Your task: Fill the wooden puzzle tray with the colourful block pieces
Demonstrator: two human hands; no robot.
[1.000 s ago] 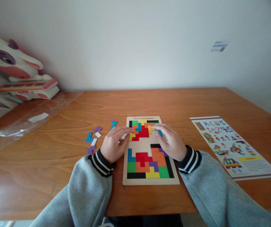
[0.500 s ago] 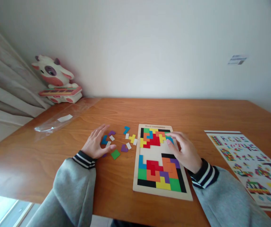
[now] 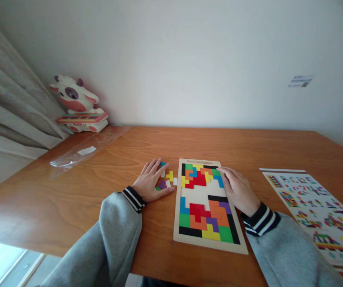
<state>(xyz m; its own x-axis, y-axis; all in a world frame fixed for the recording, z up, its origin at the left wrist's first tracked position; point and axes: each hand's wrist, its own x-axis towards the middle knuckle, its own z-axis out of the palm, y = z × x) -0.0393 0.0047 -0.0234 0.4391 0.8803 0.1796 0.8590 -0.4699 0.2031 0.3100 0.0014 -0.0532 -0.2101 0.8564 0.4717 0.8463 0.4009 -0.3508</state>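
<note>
- Left grip (image 3: 151, 182): spread, palm down over loose puzzle pieces (image 3: 170, 175).
- Right grip (image 3: 239, 190): thumb and forefinger parted, at the puzzle board (image 3: 194, 194)'s right edge.
- Between both grips: that board, partly filled.
- Right of the right grip: printed sheet (image 3: 309, 207) on the counter (image 3: 156, 247).
- Beyond the left grip, leftward: clear bag (image 3: 104, 139), cow toy (image 3: 81, 104).

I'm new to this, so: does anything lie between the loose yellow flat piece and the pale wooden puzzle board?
Yes: a small white rectangular piece lies between the yellow piece and the board, close by the board's left edge. Nothing else visible stands there.
</note>
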